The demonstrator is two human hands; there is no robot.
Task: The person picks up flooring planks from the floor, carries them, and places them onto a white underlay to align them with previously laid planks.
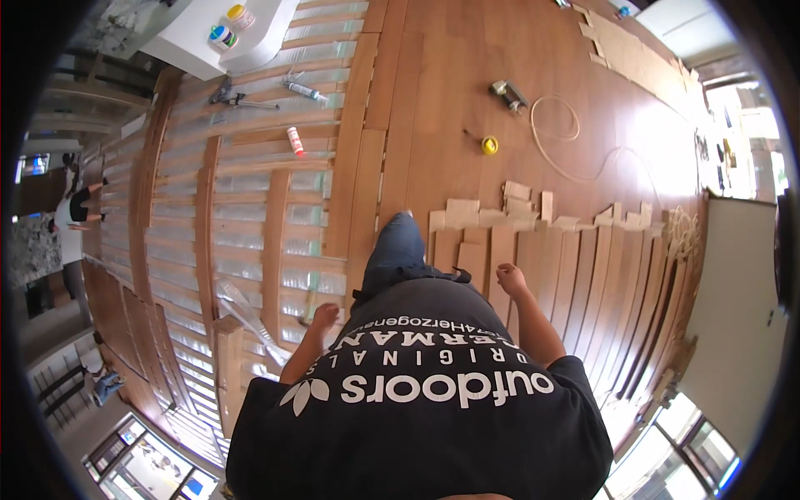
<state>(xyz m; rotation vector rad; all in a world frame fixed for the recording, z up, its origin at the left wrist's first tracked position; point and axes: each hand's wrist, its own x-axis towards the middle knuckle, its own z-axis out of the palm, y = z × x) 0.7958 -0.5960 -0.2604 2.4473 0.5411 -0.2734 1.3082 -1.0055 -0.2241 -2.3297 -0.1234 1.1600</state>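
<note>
Two bare hands are being held well apart, one on either side of a black short-sleeved shirt with white print [425, 446]. The left hand [325, 317] is being held loosely curled over pale wooden battens [267, 198]; the right hand [508, 277], also curled, is being held near long brown wooden planks [546, 275], which are being seen side by side at the right (how tightly either hand is being closed cannot be told, and nothing is being seen in either). On the smooth brown wooden floor [450, 117] ahead, a round yellow object [489, 146] is being seen near a thin beige hose [575, 137], while a white tube with a red cap [295, 141] is being supported among the battens.
</note>
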